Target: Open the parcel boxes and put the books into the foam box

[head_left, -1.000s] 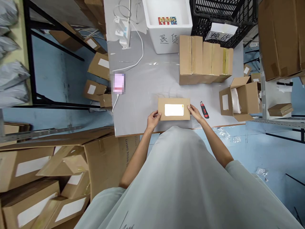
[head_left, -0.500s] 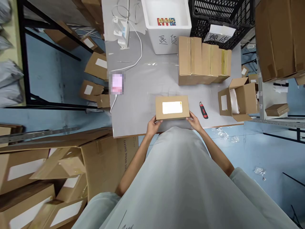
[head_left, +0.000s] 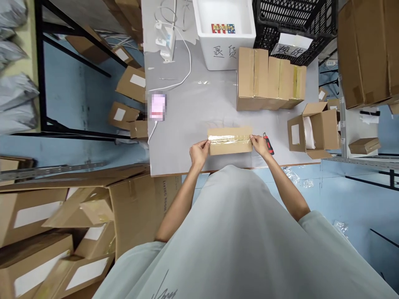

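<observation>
A small cardboard box [head_left: 230, 141] lies near the front edge of the grey table [head_left: 193, 108], its clear-taped seam facing up. My left hand [head_left: 198, 152] grips its left end, fingers curled on the edge. My right hand [head_left: 259, 144] grips its right end the same way. A red and black utility knife [head_left: 269, 146] lies on the table just right of my right hand, partly hidden by it.
A row of sealed cartons [head_left: 269, 79] stands behind the box, with a white foam bin [head_left: 222, 33] and a black crate [head_left: 293, 25] beyond. An open carton [head_left: 313, 129] sits at the table's right edge. A phone [head_left: 157, 106] on a white cable lies left. Boxes crowd the floor at left.
The box has been turned over between my hands: its white label faced up before, now the taped seam does. My hands stay on its two ends.
</observation>
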Tool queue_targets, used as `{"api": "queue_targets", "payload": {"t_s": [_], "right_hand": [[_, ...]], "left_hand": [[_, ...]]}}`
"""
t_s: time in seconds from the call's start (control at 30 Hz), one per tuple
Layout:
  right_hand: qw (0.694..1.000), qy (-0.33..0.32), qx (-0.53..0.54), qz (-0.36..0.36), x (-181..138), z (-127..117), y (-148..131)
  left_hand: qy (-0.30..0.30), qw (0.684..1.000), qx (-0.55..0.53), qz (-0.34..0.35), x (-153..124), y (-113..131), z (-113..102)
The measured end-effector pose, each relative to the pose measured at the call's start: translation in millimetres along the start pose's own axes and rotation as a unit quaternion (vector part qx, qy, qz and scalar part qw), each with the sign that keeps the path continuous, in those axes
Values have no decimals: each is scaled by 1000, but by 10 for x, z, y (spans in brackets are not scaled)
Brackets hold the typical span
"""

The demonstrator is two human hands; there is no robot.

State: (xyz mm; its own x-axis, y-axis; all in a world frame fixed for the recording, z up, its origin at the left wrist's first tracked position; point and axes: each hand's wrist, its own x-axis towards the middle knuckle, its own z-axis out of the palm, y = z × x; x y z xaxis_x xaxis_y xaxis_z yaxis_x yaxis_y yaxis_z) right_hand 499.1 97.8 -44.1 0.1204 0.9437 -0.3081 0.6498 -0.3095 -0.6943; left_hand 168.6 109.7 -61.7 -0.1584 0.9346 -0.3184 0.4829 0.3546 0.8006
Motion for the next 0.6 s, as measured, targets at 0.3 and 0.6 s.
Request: {"api": "queue_targets", "payload": {"t_s": [0.3, 0.6], "right_hand": [[990, 17, 136, 38, -74, 179, 256], [963, -66, 242, 98, -473, 304, 527]], "left_hand": [[-59, 993, -92, -34, -7, -223, 66], [-184, 965, -165, -86, -262, -600, 157]]}}
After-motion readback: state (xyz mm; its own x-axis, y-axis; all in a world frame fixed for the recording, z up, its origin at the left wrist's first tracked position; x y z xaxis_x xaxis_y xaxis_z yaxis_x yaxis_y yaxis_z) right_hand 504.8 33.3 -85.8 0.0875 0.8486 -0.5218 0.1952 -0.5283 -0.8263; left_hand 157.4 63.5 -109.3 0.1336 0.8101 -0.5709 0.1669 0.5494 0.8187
